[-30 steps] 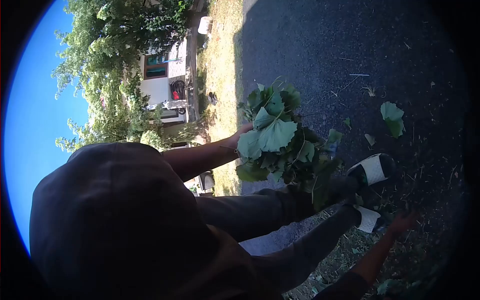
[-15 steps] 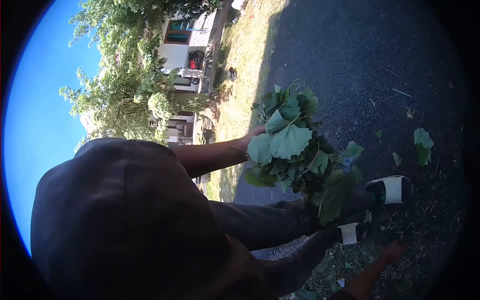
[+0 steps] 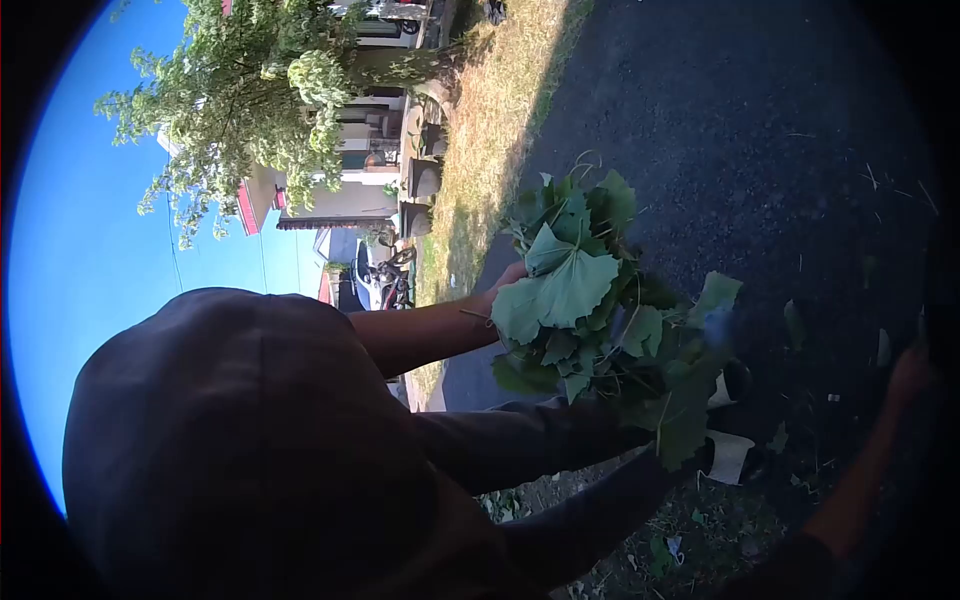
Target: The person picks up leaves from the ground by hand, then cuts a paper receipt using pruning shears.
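The view is turned sideways, with sky at the left and ground at the right. My left hand [image 3: 507, 281] is closed around a thick bunch of broad, lobed green leaves [image 3: 575, 280]; the leaves cover most of its fingers. Thin stems and tendrils stick out of the bunch, and a blurred bluish patch shows among its lower leaves. My right hand [image 3: 910, 372] reaches low over the dark ground near the right edge. Its fingers look curled, with a thin shape at their tip that is too dark to name.
Loose leaves [image 3: 793, 325] and bits of stem lie scattered on the dark gravelly ground [image 3: 700, 130]. My legs and black-and-white shoes [image 3: 730, 457] are below the bunch. Behind are dry grass [image 3: 500, 110], a tree [image 3: 250, 100], potted plants, a motorcycle [image 3: 400, 275] and houses.
My right hand has swung up and rightward in the picture, away from the shoes. The background has shifted as the view turned. My left hand still holds the leaf bunch in nearly the same spot.
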The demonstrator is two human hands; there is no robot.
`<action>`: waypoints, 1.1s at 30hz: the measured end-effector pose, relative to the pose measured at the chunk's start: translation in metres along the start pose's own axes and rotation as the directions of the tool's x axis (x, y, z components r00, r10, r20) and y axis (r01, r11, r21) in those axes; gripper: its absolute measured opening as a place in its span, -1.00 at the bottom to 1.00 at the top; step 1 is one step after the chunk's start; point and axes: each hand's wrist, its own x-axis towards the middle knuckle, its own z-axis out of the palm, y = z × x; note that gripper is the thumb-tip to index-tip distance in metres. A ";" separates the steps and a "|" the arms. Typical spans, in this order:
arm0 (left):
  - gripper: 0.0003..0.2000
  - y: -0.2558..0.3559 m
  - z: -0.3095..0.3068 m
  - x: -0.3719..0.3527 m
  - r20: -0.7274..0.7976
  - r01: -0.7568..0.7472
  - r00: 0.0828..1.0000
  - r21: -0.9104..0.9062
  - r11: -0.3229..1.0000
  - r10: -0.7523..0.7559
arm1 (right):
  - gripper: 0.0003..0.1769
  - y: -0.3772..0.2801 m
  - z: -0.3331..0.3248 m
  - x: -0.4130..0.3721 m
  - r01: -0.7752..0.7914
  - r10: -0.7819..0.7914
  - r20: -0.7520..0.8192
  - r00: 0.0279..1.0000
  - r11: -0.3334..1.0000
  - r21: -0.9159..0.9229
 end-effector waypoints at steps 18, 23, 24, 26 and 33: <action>-0.60 -0.075 -0.047 -0.054 0.166 0.016 0.985 -0.400 0.916 0.055 | -0.54 -0.143 -0.157 -0.075 0.073 -0.191 0.144 0.971 0.810 0.581; -0.60 -0.076 -0.065 -0.088 0.103 -0.060 0.990 -0.307 0.950 0.096 | -0.45 -0.082 -0.077 -0.096 -0.105 -0.181 0.252 0.951 0.578 0.809; -0.60 -0.074 -0.065 -0.099 0.029 -0.097 0.994 -0.284 0.954 0.110 | -0.39 -0.104 -0.107 -0.096 -0.096 -0.228 0.245 0.942 0.517 0.851; -0.59 -0.086 -0.052 -0.078 0.059 -0.027 0.997 -0.422 0.906 0.058 | -0.27 -0.155 -0.163 -0.094 -0.002 -0.301 0.167 0.939 0.481 0.877; -0.56 -0.135 -0.107 -0.078 0.127 -0.083 0.976 -0.529 0.844 0.176 | -0.16 -0.255 -0.139 -0.103 0.114 -0.310 0.207 0.928 0.765 0.633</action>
